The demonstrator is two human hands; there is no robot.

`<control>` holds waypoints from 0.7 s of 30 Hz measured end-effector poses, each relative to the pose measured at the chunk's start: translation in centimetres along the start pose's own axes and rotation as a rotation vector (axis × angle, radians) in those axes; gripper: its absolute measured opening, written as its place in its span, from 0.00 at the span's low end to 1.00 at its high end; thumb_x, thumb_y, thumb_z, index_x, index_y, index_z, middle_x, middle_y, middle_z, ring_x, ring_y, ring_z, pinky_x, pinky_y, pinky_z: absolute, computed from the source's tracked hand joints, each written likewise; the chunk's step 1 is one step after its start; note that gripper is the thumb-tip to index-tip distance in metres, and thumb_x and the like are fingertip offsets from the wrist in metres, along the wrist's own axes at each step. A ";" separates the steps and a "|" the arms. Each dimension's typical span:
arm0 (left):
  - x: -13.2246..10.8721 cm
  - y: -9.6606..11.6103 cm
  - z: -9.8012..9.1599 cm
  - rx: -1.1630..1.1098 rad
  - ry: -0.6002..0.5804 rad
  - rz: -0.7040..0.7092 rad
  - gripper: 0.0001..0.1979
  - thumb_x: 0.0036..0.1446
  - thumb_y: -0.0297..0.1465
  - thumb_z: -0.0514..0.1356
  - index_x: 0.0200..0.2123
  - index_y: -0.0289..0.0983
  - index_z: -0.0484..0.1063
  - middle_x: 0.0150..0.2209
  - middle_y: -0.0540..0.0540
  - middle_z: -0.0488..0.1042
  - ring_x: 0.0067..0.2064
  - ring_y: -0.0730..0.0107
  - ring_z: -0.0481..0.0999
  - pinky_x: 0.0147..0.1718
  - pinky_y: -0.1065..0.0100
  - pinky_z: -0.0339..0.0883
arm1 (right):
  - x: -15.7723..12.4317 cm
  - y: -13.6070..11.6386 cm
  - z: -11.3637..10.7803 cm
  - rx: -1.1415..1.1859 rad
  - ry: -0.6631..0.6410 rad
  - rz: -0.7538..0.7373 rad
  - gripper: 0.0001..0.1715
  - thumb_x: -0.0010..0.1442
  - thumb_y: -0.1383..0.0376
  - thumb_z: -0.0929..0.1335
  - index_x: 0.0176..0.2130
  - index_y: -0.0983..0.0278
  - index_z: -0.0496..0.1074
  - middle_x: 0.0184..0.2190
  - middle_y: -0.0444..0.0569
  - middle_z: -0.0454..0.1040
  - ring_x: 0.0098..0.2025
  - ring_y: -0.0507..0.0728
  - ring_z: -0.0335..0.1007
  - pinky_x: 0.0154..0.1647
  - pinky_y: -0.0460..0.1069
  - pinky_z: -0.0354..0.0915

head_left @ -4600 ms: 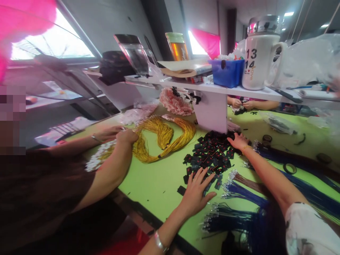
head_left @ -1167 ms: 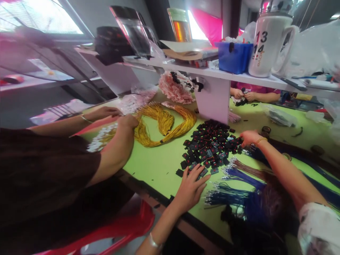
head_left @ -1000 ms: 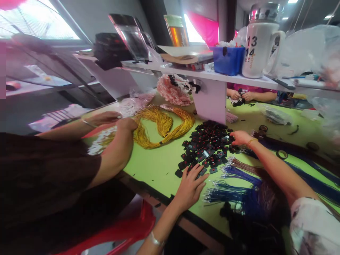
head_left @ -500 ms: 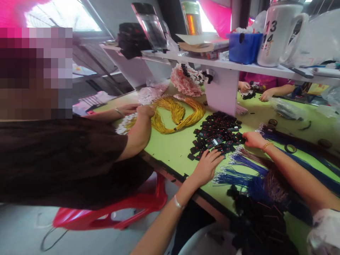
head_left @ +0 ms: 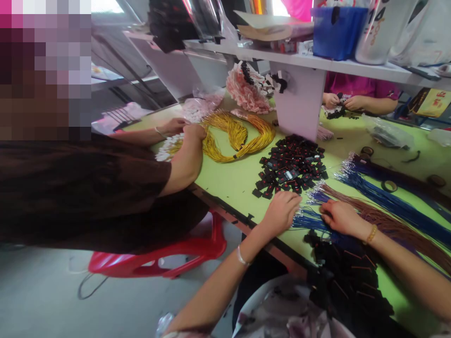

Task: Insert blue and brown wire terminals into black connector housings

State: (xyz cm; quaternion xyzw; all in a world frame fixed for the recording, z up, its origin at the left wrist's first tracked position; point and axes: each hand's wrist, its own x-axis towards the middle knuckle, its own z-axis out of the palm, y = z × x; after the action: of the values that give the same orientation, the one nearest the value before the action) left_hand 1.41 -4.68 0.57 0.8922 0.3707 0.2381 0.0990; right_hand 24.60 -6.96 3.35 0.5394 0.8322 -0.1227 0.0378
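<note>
My left hand (head_left: 282,212) rests near the green table's front edge (head_left: 225,188), fingers curled at the near side of a heap of small black tags (head_left: 291,164). What they pinch, if anything, is hidden. My right hand (head_left: 340,217) lies closed on the metal-tipped ends of the blue cords (head_left: 310,220), beside brown cords (head_left: 380,218). The two hands sit close together. A pile of tagged black pieces (head_left: 347,277) lies just in front of me.
A person in a brown top works a bundle of yellow cords (head_left: 236,136) to my left, seated on a red chair (head_left: 158,258). Another person's hands (head_left: 343,101) work across the table. A white shelf post (head_left: 299,108) stands mid-table; pink pieces (head_left: 246,91) lie behind.
Both my hands have drawn back from the black tag heap toward me. The right hand came down onto the blue cord ends, and the view tilted down.
</note>
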 end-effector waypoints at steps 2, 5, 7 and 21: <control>-0.3 1.8 0.3 -0.022 -0.103 0.095 0.18 0.61 0.31 0.49 0.53 0.36 0.66 0.51 0.39 0.70 0.54 0.58 0.65 0.53 0.54 0.57 | -0.8 0.0 0.6 -0.005 0.032 0.037 0.11 0.60 0.62 0.61 0.35 0.60 0.72 0.34 0.51 0.74 0.34 0.56 0.70 0.32 0.48 0.57; -0.6 3.4 1.3 0.013 -0.221 0.169 0.21 0.60 0.29 0.50 0.57 0.37 0.61 0.58 0.39 0.65 0.62 0.55 0.57 0.59 0.50 0.49 | -1.7 0.3 0.9 -0.002 0.064 0.058 0.11 0.61 0.63 0.61 0.36 0.60 0.72 0.34 0.51 0.74 0.35 0.57 0.70 0.36 0.48 0.58; -0.7 3.7 1.8 0.048 -0.251 0.158 0.22 0.59 0.29 0.51 0.58 0.38 0.61 0.58 0.39 0.64 0.62 0.53 0.57 0.60 0.48 0.45 | -2.3 0.4 1.0 -0.009 0.077 0.075 0.12 0.61 0.62 0.61 0.37 0.60 0.72 0.34 0.52 0.74 0.36 0.57 0.69 0.37 0.49 0.58; -0.2 4.7 1.9 0.147 -0.356 0.189 0.13 0.58 0.26 0.51 0.46 0.36 0.66 0.45 0.40 0.68 0.45 0.58 0.66 0.43 0.58 0.58 | -3.3 1.7 0.1 0.027 0.184 0.264 0.12 0.61 0.61 0.63 0.41 0.65 0.70 0.39 0.53 0.71 0.41 0.58 0.66 0.39 0.49 0.58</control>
State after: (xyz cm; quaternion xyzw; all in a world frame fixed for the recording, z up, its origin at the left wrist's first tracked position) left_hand 5.19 -8.15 0.51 0.9559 0.2782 0.0576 0.0749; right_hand 27.49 -9.29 3.66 0.6536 0.7522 -0.0778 -0.0299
